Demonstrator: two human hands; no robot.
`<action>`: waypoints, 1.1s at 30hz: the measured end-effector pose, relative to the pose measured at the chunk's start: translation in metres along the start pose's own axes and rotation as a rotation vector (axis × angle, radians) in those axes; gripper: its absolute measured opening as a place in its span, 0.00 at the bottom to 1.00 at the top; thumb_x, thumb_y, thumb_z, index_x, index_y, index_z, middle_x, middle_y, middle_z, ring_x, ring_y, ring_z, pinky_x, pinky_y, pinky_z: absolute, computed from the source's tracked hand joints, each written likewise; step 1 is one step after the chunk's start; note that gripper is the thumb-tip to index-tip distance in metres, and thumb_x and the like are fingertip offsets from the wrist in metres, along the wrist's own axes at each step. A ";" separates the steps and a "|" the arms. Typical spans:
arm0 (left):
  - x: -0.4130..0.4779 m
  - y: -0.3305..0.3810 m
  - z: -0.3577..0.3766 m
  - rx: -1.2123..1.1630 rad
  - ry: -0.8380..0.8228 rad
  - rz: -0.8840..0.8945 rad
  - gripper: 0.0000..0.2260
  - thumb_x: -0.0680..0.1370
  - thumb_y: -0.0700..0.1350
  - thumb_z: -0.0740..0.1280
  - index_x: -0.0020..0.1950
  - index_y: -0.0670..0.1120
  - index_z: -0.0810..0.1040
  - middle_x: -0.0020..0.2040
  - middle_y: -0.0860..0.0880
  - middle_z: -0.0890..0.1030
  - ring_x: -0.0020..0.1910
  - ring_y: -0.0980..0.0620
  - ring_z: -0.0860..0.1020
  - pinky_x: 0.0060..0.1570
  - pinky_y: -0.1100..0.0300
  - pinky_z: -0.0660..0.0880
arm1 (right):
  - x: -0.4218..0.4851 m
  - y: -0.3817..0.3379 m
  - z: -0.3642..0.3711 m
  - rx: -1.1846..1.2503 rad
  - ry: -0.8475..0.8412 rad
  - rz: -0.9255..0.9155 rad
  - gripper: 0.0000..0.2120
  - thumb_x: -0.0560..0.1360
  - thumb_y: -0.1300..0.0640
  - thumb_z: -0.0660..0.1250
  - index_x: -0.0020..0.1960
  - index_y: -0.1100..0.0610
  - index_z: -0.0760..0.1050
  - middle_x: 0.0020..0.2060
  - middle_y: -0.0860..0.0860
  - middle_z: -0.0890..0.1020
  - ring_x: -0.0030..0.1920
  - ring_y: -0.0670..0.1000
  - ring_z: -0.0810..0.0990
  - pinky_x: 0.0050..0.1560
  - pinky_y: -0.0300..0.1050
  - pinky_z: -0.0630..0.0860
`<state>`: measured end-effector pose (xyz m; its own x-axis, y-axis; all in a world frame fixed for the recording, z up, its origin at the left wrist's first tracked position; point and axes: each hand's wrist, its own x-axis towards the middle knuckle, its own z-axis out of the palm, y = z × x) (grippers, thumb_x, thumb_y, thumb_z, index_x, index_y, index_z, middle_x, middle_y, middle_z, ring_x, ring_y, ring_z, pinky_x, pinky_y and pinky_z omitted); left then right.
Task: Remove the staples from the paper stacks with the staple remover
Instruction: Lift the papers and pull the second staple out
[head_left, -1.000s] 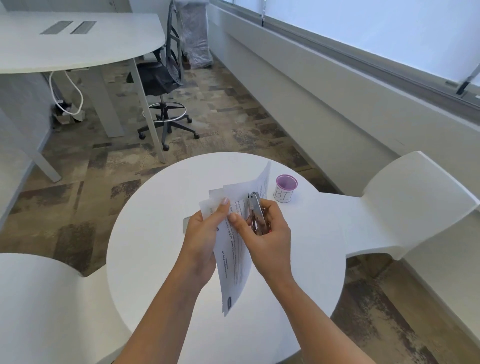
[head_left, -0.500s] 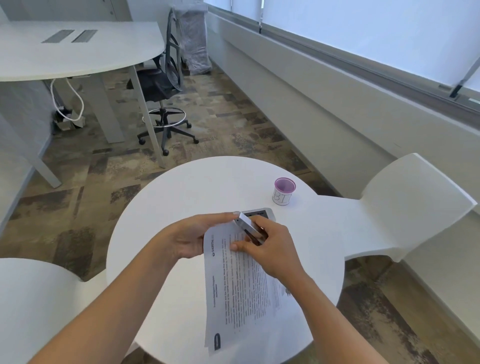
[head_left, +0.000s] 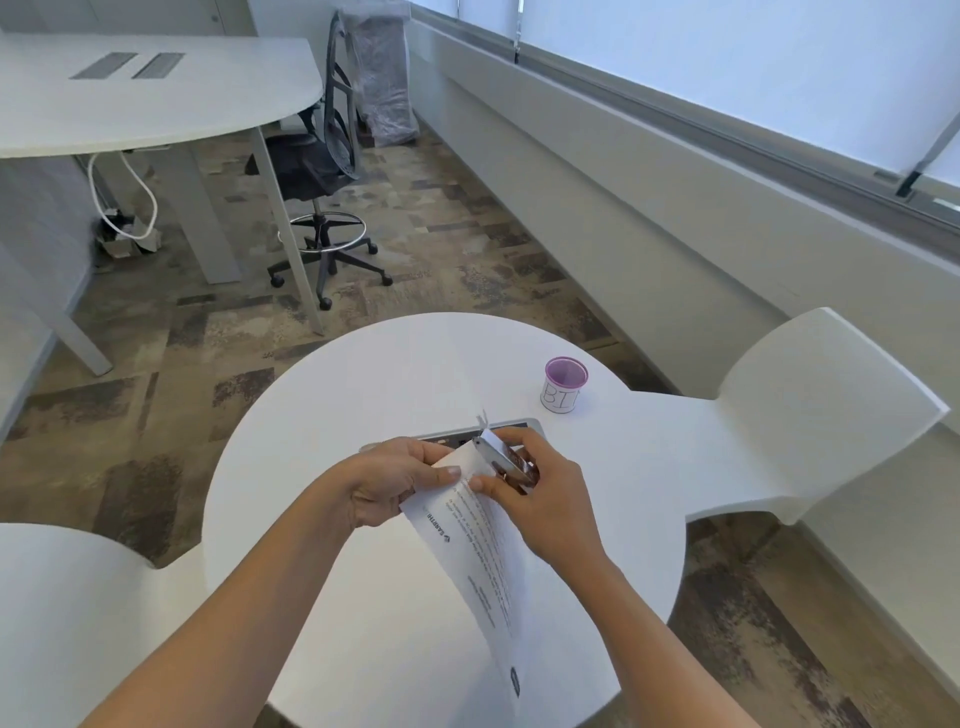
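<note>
A stapled stack of printed paper (head_left: 483, 561) is lifted off the round white table (head_left: 415, 374), tilted on edge. My left hand (head_left: 387, 480) pinches its top corner between thumb and fingers. My right hand (head_left: 540, 499) grips a metal staple remover (head_left: 506, 460), whose jaws sit at that same top corner of the stack. The staple itself is too small to see.
A small purple-rimmed cup (head_left: 565, 385) labelled as a bin stands at the table's far right. A flat grey device (head_left: 511, 427) lies just behind my hands. White chairs (head_left: 810, 415) flank the table; an office chair (head_left: 322, 171) and desk (head_left: 156, 98) stand beyond.
The stack went from upright to flat on the table, and is now lifted again on edge. Both hands stayed at its top corner with the remover.
</note>
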<state>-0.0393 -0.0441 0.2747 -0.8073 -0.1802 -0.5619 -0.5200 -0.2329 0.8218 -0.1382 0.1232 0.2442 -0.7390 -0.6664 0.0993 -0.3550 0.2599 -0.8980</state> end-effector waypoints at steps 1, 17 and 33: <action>0.001 -0.002 0.000 -0.025 0.015 0.001 0.11 0.80 0.35 0.64 0.60 0.34 0.79 0.50 0.38 0.84 0.44 0.45 0.84 0.49 0.54 0.81 | 0.001 0.000 0.000 -0.001 -0.001 0.002 0.16 0.68 0.46 0.76 0.51 0.37 0.74 0.39 0.39 0.82 0.38 0.41 0.79 0.38 0.30 0.73; 0.002 -0.012 0.020 -0.325 0.404 0.183 0.05 0.77 0.39 0.70 0.43 0.43 0.86 0.36 0.46 0.86 0.31 0.52 0.83 0.32 0.64 0.79 | -0.002 0.008 -0.001 -0.288 -0.036 -0.092 0.08 0.74 0.39 0.65 0.51 0.39 0.73 0.42 0.35 0.80 0.41 0.41 0.77 0.34 0.31 0.67; -0.002 -0.004 0.025 -0.078 0.562 0.310 0.04 0.77 0.42 0.71 0.45 0.47 0.86 0.36 0.52 0.87 0.32 0.58 0.82 0.31 0.68 0.75 | -0.001 0.000 -0.002 -0.389 0.157 -0.254 0.07 0.74 0.50 0.71 0.52 0.43 0.79 0.42 0.38 0.84 0.39 0.45 0.80 0.37 0.47 0.78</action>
<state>-0.0426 -0.0190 0.2754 -0.6365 -0.7186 -0.2804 -0.2468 -0.1547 0.9567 -0.1380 0.1253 0.2445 -0.6682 -0.6368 0.3847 -0.7006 0.3647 -0.6133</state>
